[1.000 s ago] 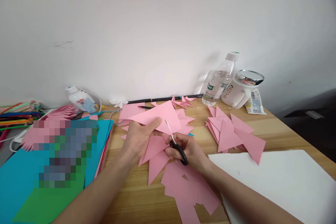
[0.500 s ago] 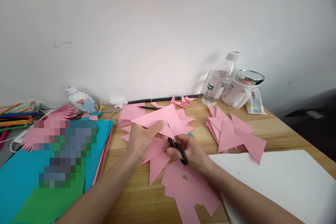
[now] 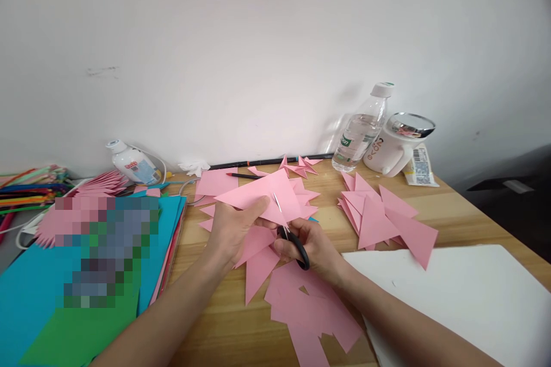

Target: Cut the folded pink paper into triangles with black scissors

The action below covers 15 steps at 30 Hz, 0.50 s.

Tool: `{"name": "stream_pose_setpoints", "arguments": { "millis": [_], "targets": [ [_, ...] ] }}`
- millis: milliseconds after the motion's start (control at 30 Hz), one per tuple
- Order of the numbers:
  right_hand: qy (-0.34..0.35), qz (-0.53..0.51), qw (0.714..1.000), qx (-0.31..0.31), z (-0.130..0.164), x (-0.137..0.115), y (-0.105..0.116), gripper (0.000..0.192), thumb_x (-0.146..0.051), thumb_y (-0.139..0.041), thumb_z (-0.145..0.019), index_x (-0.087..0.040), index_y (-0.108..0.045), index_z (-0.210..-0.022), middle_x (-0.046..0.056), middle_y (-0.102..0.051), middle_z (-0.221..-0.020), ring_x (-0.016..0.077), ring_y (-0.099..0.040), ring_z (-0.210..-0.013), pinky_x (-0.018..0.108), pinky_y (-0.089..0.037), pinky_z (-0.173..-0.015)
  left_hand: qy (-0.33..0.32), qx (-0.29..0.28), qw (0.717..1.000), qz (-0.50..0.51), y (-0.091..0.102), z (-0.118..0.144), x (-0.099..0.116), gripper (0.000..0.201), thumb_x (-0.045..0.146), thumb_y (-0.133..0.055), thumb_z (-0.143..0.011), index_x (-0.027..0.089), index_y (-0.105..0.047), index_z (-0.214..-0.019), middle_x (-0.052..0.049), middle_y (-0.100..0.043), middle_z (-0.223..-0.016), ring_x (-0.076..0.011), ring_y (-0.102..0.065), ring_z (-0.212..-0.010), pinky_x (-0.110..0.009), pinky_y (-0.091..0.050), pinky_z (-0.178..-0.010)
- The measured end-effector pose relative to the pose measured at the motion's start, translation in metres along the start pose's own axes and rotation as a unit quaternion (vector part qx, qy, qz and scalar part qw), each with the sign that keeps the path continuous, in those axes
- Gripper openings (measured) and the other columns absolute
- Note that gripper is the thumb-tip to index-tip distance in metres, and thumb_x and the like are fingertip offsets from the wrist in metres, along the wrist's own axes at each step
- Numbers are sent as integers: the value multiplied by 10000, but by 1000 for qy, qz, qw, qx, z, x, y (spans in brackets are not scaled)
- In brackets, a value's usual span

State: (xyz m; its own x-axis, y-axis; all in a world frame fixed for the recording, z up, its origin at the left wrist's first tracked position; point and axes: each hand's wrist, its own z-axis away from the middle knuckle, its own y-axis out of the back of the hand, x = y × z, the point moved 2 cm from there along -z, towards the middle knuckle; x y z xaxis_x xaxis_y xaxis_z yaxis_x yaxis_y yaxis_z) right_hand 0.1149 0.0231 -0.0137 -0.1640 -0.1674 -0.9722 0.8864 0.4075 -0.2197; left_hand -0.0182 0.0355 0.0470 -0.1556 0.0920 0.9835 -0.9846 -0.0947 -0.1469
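Note:
My left hand (image 3: 235, 229) pinches a pink paper triangle (image 3: 267, 192) by its near edge and holds it just above the wooden table (image 3: 215, 321). My right hand (image 3: 312, 249) grips black-handled scissors (image 3: 293, 241), thumb and fingers through the loops. The thin blades point up and away and cut into the triangle's near edge, close beside my left thumb. Pink offcuts (image 3: 310, 309) lie under and in front of both hands.
A pile of pink triangles (image 3: 383, 218) lies to the right, a white sheet (image 3: 465, 298) nearer. A water bottle (image 3: 361, 132) and white mug (image 3: 394, 146) stand by the wall. Coloured paper stacks (image 3: 86, 309), a glue bottle (image 3: 133, 163) and pipe cleaners (image 3: 30, 186) fill the left.
The pink triangle has dropped slightly and tilted flatter in my left hand. The scissors have worked a little further into its edge. Nothing else has moved.

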Motion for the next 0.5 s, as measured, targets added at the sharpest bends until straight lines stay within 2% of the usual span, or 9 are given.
{"name": "stream_pose_setpoints", "arguments": {
  "millis": [300, 500],
  "targets": [
    [2, 7, 1000, 2, -1, 2, 0, 339, -354, -708, -635, -171, -423, -624, -47, -511, -535, 70, -428, -473, 206, -382, -454, -6, -11, 1000, 3, -1, 1, 0, 159, 225, -635, -670, 97, -619, -761, -65, -680, -705, -121, -578, -446, -274, -526, -470],
    [16, 12, 1000, -1, -1, 3, 0, 373, -362, -696, -651, -188, -371, -595, -63, -486, -500, 64, -424, -425, 199, -352, -412, 3, -7, 1000, 12, 0, 0, -1, 183, 236, -650, -653, 86, -620, -753, -71, -673, -664, -128, -578, -446, -274, -521, -461]
  ]
}}
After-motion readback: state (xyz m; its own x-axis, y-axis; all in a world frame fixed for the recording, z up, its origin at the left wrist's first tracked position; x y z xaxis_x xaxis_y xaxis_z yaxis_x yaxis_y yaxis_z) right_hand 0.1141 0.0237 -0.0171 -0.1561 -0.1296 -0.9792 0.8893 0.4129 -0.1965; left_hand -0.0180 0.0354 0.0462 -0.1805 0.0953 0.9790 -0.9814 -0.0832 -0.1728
